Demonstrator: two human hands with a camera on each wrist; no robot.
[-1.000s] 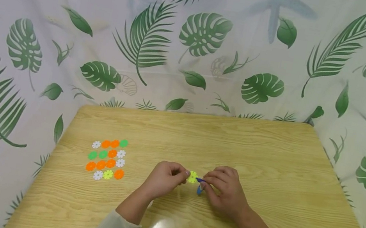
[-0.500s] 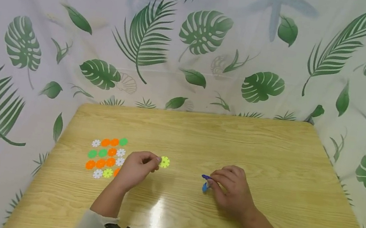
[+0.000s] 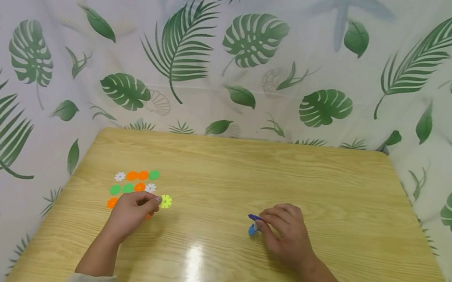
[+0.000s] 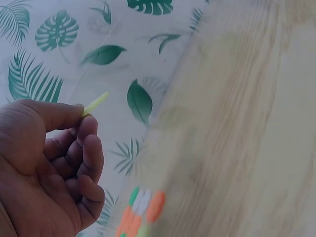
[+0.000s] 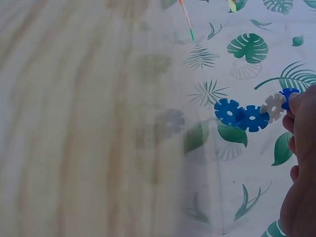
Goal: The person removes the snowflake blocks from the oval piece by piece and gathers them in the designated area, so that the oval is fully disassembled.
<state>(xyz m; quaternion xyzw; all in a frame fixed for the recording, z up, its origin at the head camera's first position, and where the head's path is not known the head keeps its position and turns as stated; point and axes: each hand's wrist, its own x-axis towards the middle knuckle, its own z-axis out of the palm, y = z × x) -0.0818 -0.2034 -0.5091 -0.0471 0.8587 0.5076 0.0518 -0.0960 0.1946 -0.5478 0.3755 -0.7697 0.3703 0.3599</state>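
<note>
A yellow notched plastic disc (image 3: 166,201) is pinched at its edge between the thumb and index finger of my left hand (image 3: 127,214), above the table's left side. It appears edge-on, as a thin strip, in the left wrist view. My right hand (image 3: 291,233), right of the middle, pinches a dark blue disc (image 5: 288,98). That disc ends a short linked chain: a white disc (image 5: 273,107) and blue discs (image 5: 253,118) hang beyond it in the right wrist view. Part of the dark blue disc is hidden by the fingers.
Rows of orange (image 3: 132,176), white (image 3: 120,176) and green discs (image 3: 153,175) lie at the left of the wooden table (image 3: 332,191); my left hand covers the nearer ones. A leaf-printed cloth (image 3: 194,121) hangs along the back and sides.
My left hand has carried the yellow disc leftward, away from the right hand, and now overlaps the disc rows. The right hand has shifted slightly right, keeping its chain.
</note>
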